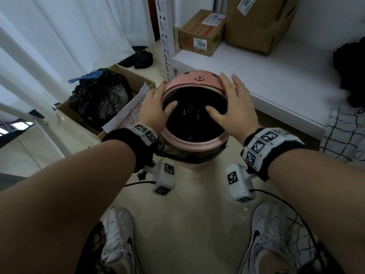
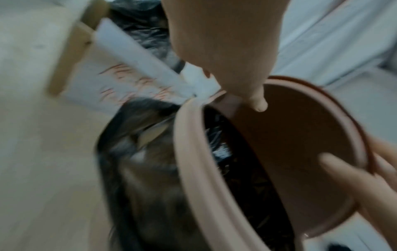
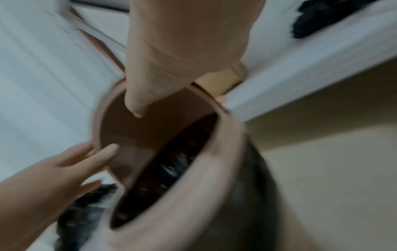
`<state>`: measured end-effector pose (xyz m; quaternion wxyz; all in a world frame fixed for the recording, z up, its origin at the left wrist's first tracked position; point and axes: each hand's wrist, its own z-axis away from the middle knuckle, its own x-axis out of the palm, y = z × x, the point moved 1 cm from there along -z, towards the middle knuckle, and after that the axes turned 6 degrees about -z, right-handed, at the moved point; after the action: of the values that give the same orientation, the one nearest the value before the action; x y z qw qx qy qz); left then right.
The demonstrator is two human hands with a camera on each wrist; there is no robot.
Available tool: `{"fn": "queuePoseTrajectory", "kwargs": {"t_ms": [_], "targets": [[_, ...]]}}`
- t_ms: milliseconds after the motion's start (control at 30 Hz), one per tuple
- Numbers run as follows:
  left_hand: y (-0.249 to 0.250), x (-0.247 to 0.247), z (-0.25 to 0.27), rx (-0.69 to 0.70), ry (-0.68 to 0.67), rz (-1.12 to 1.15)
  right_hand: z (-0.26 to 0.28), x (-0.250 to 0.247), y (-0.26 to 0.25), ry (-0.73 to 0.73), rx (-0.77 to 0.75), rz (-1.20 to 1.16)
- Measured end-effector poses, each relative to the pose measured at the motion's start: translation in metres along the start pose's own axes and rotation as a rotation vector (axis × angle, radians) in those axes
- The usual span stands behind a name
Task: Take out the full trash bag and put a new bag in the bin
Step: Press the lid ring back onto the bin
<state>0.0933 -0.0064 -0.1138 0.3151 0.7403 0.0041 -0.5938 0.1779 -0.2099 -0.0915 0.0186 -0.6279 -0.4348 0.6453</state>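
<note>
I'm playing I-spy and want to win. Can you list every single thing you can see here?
bin: one, pink, on the floor by the shelf
lid: one, pink with a smiley face, tipped up
new bag: one, black, lining the bin
full trash bag: one, black with blue ties, in the open box
open box: one, brown, left of the bin
shelf boxes: two, brown, on the white shelf
shoes: two, white, bottom
left hand: one, gripping the lid's left edge
right hand: one, gripping the lid's right edge
</note>
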Motion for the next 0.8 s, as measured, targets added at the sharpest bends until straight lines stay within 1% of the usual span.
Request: {"fn": "queuePoseTrajectory", "kwargs": {"t_ms": [67, 100, 133, 200, 300, 467, 567, 633, 667, 700, 733, 800], "targets": [[0.020, -0.017, -0.006, 0.159, 0.026, -0.037, -0.019, -0.003, -0.015, -0.032, -0.125, 0.079], [0.029, -0.022, -0.010, 0.216, 0.013, -0.070, -0.028, -0.003, -0.019, -0.083, -0.129, 0.093], [0.035, -0.027, -0.013, 0.252, -0.004, -0.096, -0.036, -0.001, -0.021, -0.141, -0.098, 0.088], [0.041, -0.031, -0.014, 0.278, -0.027, -0.149, -0.044, 0.002, -0.019, -0.213, -0.026, 0.061], [0.043, -0.034, -0.014, 0.277, -0.055, -0.266, -0.044, 0.003, -0.018, -0.218, -0.055, 0.075], [0.049, -0.040, -0.014, 0.275, -0.118, -0.274, -0.041, -0.003, -0.022, -0.266, -0.037, 0.112], [0.047, -0.047, -0.015, 0.252, -0.216, -0.263, -0.042, -0.012, -0.028, -0.374, 0.006, 0.131], [0.049, -0.056, -0.011, 0.188, -0.302, -0.222, -0.043, -0.017, -0.033, -0.433, 0.038, 0.186], [0.051, -0.060, -0.008, 0.158, -0.326, -0.180, -0.042, -0.019, -0.038, -0.437, 0.038, 0.201], [0.052, -0.063, -0.004, 0.144, -0.323, -0.128, -0.040, -0.021, -0.043, -0.423, 0.019, 0.178], [0.051, -0.067, 0.002, 0.135, -0.290, -0.071, -0.035, -0.022, -0.049, -0.388, -0.014, 0.132], [0.045, -0.070, 0.014, 0.087, -0.175, 0.059, -0.027, -0.024, -0.058, -0.255, -0.088, 0.053]]}}
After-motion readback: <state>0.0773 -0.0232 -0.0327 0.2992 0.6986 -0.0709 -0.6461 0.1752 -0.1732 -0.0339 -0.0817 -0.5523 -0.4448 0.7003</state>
